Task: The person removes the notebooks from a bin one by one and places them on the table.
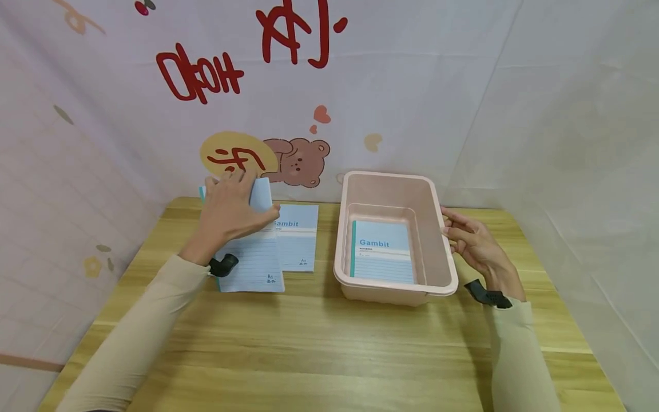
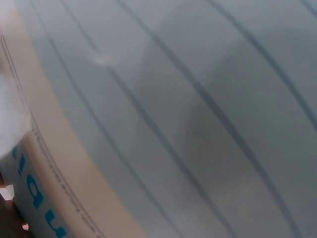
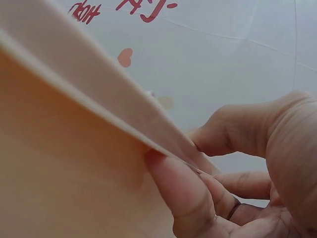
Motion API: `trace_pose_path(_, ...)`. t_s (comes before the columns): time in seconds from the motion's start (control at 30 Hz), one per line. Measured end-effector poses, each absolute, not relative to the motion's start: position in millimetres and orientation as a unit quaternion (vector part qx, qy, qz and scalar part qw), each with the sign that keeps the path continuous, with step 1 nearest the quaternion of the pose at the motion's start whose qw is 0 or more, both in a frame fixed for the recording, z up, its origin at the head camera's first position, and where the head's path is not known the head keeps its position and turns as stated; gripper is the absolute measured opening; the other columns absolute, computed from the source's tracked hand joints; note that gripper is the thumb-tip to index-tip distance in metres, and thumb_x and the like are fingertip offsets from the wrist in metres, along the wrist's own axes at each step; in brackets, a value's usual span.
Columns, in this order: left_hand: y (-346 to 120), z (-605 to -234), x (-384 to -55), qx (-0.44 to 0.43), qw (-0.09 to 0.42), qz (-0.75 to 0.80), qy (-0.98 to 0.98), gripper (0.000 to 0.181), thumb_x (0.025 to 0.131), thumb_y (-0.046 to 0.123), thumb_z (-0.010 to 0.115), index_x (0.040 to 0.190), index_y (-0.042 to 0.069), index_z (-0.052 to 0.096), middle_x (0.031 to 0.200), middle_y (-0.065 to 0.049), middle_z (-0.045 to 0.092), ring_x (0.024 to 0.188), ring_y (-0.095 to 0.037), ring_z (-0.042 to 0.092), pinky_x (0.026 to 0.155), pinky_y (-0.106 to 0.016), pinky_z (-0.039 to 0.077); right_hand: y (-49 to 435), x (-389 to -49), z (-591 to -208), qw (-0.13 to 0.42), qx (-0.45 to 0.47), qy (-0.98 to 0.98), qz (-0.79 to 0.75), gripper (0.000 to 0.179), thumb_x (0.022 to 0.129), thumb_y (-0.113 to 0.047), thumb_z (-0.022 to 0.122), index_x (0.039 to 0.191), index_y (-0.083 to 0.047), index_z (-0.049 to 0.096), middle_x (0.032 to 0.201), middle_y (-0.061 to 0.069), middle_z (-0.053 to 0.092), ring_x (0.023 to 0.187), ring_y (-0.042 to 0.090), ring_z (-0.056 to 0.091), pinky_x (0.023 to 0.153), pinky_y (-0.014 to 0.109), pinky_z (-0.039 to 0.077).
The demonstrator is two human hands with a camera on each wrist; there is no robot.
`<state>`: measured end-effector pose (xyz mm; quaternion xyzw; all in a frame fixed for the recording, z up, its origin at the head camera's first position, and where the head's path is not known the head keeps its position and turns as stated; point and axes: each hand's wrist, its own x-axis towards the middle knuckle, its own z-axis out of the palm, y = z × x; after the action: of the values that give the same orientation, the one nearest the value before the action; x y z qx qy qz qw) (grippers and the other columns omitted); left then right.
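Observation:
My left hand (image 1: 226,209) grips a light blue notebook (image 1: 250,266) from above, with fingers over its upper part and the thumb out by its right edge. The lined cover (image 2: 163,124) fills the left wrist view. Partly behind it lies another notebook (image 1: 298,240) marked "Gambit". To the right stands a pale pink plastic bin (image 1: 393,293) with a "Gambit" notebook (image 1: 382,257) lying inside on its bottom. At the bin's right side, my right hand (image 1: 476,243) pinches the rim (image 3: 124,124) between thumb and fingers.
Everything rests on a wood-grain table (image 1: 309,349). Behind it hangs a white cloth (image 1: 412,86) with red writing and a printed bear (image 1: 298,163). More pale cloth (image 1: 582,171) closes in the right side.

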<state>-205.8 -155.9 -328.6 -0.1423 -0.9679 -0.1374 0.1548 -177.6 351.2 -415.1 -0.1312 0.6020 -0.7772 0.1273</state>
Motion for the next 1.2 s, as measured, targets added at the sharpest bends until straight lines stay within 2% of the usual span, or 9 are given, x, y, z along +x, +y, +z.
trace_pose_path(0.13,-176,-336,-198,-0.125,0.129,-0.124,-0.976,0.071,0.081,0.057,0.070,0.126,0.005,0.054,0.122,-0.021,0.062,0.111,-0.039,0.052,0.089,-0.060,0.029,352,-177,-414,0.124,-0.137,0.604,-0.776,0.064,0.104,0.008,0.044,0.158,0.014,0.010,0.106,0.005,0.058,0.082,0.010,0.067,0.062,0.021,0.058)
trace_pose_path(0.23,-190,-343,-192,-0.114,0.108,-0.114,-0.981,0.068,0.082,0.057,0.068,0.124,0.005,0.054,0.116,-0.021,0.063,0.107,-0.038,0.053,0.088,-0.060,0.029,352,-177,-413,0.126,-0.139,0.601,-0.777,0.066,0.104,0.007,0.046,0.158,0.014,0.009,0.106,0.004,0.057,0.083,0.010,0.067,0.063,0.021,0.057)
trace_pose_path(0.4,-207,-357,-184,-0.113,0.085,-0.095,-0.985,0.073,0.083,0.059,0.068,0.128,0.005,0.053,0.118,-0.022,0.062,0.105,-0.040,0.056,0.087,-0.061,0.030,351,-178,-412,0.127,-0.138,0.600,-0.778,0.067,0.104,0.007,0.046,0.158,0.014,0.007,0.105,0.004,0.058,0.083,0.010,0.067,0.063,0.022,0.057)
trace_pose_path(0.6,-222,-381,-179,-0.132,0.066,-0.063,-0.987,0.073,0.082,0.060,0.068,0.126,0.003,0.053,0.114,-0.022,0.063,0.102,-0.041,0.058,0.084,-0.059,0.031,350,-179,-412,0.127,-0.133,0.596,-0.781,0.067,0.103,0.008,0.045,0.157,0.015,0.006,0.104,0.004,0.058,0.081,0.010,0.067,0.061,0.021,0.058)
trace_pose_path(0.73,-229,-401,-172,-0.153,0.037,-0.040,-0.987,0.078,0.084,0.062,0.066,0.133,0.002,0.053,0.118,-0.023,0.064,0.105,-0.042,0.059,0.084,-0.059,0.034,349,-179,-413,0.129,-0.133,0.599,-0.779,0.066,0.103,0.008,0.046,0.157,0.015,0.008,0.105,0.005,0.058,0.083,0.011,0.068,0.062,0.022,0.058)
trace_pose_path(0.93,-237,-423,-158,-0.147,0.003,-0.030,-0.989,0.081,0.083,0.065,0.067,0.132,0.001,0.054,0.121,-0.025,0.063,0.108,-0.043,0.058,0.081,-0.059,0.036,347,-178,-411,0.128,-0.134,0.602,-0.777,0.067,0.103,0.008,0.047,0.157,0.016,0.008,0.104,0.005,0.058,0.082,0.010,0.067,0.061,0.022,0.058)
trace_pose_path(1.2,-238,-445,-148,-0.152,-0.055,-0.027,-0.986,0.088,0.084,0.070,0.066,0.135,-0.001,0.054,0.128,-0.026,0.059,0.115,-0.045,0.054,0.090,-0.072,0.040,348,-175,-408,0.124,-0.129,0.598,-0.782,0.070,0.102,0.008,0.048,0.156,0.017,0.005,0.103,0.006,0.059,0.078,0.011,0.067,0.059,0.022,0.057)
